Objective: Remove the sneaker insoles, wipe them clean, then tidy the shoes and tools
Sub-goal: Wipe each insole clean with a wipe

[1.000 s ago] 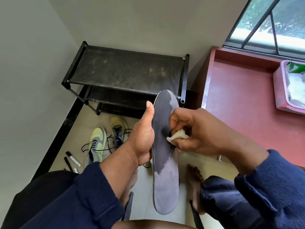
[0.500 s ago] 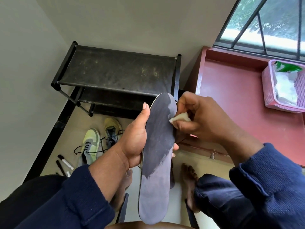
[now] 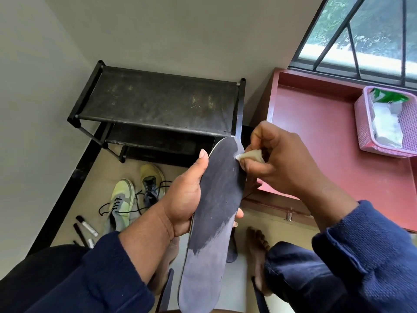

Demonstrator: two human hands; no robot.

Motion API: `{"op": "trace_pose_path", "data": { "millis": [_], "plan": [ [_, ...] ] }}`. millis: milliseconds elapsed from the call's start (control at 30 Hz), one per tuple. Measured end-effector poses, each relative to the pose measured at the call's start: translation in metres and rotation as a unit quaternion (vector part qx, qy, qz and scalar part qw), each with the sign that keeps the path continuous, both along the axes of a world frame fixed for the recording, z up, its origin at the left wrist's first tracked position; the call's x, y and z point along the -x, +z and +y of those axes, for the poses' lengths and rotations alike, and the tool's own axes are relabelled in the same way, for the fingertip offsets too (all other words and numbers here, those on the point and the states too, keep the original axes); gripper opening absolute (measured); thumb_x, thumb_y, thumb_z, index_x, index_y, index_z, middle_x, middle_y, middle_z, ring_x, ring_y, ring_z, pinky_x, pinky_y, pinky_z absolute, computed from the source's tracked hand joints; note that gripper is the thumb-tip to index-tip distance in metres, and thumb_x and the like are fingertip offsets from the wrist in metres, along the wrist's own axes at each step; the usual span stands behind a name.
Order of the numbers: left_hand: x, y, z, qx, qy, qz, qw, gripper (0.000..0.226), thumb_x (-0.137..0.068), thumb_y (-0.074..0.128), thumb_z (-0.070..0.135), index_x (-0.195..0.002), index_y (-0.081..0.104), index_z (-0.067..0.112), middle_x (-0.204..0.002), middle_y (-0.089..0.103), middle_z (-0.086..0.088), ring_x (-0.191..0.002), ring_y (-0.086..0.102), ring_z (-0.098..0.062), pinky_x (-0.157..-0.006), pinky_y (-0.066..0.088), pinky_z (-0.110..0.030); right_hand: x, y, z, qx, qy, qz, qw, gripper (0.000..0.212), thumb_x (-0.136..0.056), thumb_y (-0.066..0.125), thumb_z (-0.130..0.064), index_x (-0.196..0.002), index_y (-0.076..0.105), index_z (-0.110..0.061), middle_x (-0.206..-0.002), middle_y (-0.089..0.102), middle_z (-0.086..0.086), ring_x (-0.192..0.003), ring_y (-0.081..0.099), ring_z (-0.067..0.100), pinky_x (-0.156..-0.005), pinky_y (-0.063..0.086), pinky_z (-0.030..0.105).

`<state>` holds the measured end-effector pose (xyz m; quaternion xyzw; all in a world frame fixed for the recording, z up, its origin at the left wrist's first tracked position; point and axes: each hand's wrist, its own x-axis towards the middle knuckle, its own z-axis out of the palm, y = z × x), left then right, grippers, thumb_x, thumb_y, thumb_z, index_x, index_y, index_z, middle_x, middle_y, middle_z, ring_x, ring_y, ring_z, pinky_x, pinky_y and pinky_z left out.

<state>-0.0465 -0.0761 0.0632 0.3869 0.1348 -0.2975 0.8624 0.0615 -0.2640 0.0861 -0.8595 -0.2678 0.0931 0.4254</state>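
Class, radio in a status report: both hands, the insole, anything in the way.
Left hand grips insole. Right hand pinches wipe at its toe edge. Toe half darker. Nothing in the way.

Plain grey walls (image 3: 158,37) meeting in a corner, black two-tier shoe rack (image 3: 158,107) on a beige tiled floor (image 3: 112,172), reddish-brown surface (image 3: 320,132) beneath a barred window (image 3: 365,35), daylight coming through

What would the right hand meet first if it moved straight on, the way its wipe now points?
The right hand pinches a folded wipe whose tip points left at the toe end of the insole. It would meet that insole first, and already seems to touch it; depth is unclear.
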Motion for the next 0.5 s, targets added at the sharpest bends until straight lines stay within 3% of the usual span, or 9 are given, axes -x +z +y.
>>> {"op": "trace_pose_path", "data": {
  "millis": [133,333,500],
  "plan": [
    [0.001,-0.001,-0.002,0.011,-0.006,0.005,1.0,0.084,-0.093,0.031,0.076,-0.142,0.058,0.014,-0.112,0.066,-0.029,-0.088,0.064,-0.043,-0.078,0.056,-0.051,0.007,0.008,0.001,0.017,0.118,0.054,0.991,0.041,-0.075,0.084,-0.006,-0.09,0.052,-0.027,-0.082,0.075,-0.012,-0.065,0.066,0.008,-0.059,0.05,0.023],
    [0.001,0.0,0.0,0.0,-0.04,0.019,0.999,0.084,-0.088,0.037,0.078,-0.138,0.063,0.016,-0.109,0.066,-0.03,-0.084,0.068,-0.043,-0.075,0.058,-0.05,-0.002,-0.001,0.0,-0.009,-0.039,-0.031,0.999,0.034,-0.078,0.08,-0.016,-0.086,0.048,-0.024,-0.075,0.073,0.0,-0.062,0.067,0.024,-0.054,0.054,0.045],
    [0.002,0.001,-0.002,0.001,-0.043,0.026,0.999,0.083,-0.087,0.039,0.078,-0.138,0.062,0.017,-0.105,0.069,-0.028,-0.082,0.069,-0.042,-0.074,0.058,-0.049,0.002,0.002,0.0,-0.021,0.031,0.037,0.999,0.04,-0.078,0.083,-0.01,-0.09,0.047,-0.023,-0.078,0.075,-0.003,-0.063,0.068,0.024,-0.054,0.054,0.045]
  ]
}}
